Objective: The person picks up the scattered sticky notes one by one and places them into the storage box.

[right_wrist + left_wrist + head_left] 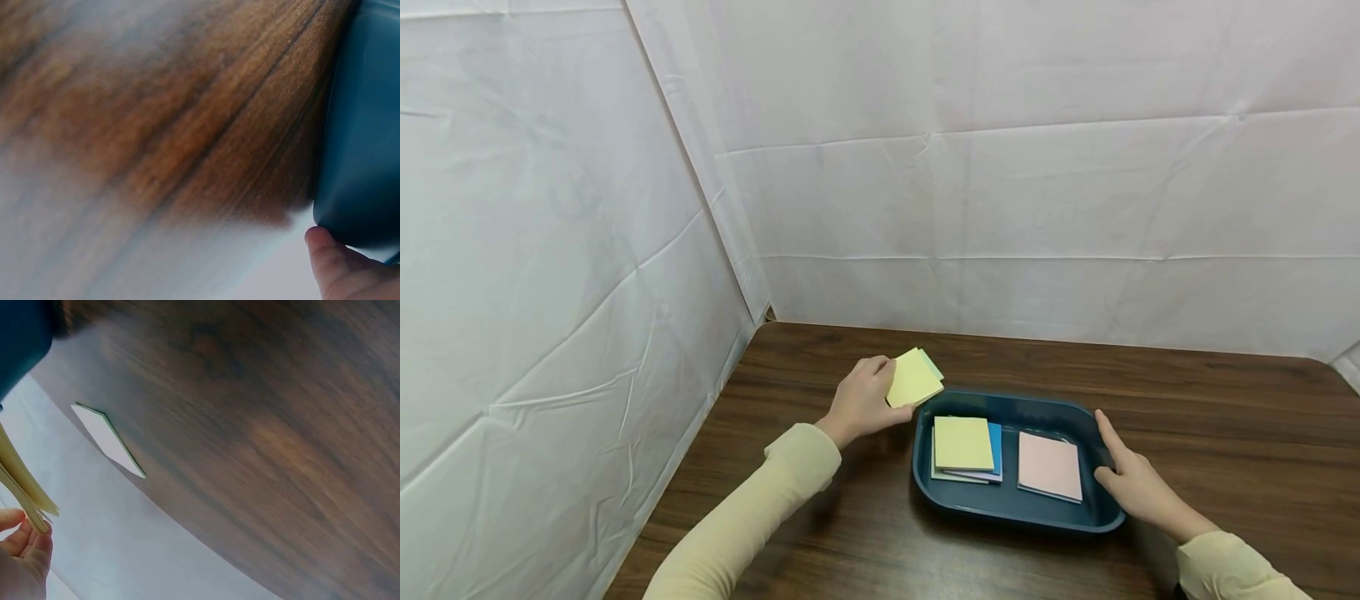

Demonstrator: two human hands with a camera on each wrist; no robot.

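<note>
No brand, label or legible writing was seen on any item. The left hand (861, 400) was curled, thumb and fingers pinching a yellow sticky-note pad (913, 379) held above the worktop (1225, 417), just beyond the far left corner of the blue tray (1000, 510). A pale green pad (932, 363) showed behind the yellow one; whether it lay on the worktop or was held could not be told. The right hand (1138, 483) was open, fingers straight, resting against the tray's right rim. Inside the tray lay a stack of pads topped by a yellow-green pad (963, 443) at left and a pink pad (1049, 467) at right, apart from each other.
</note>
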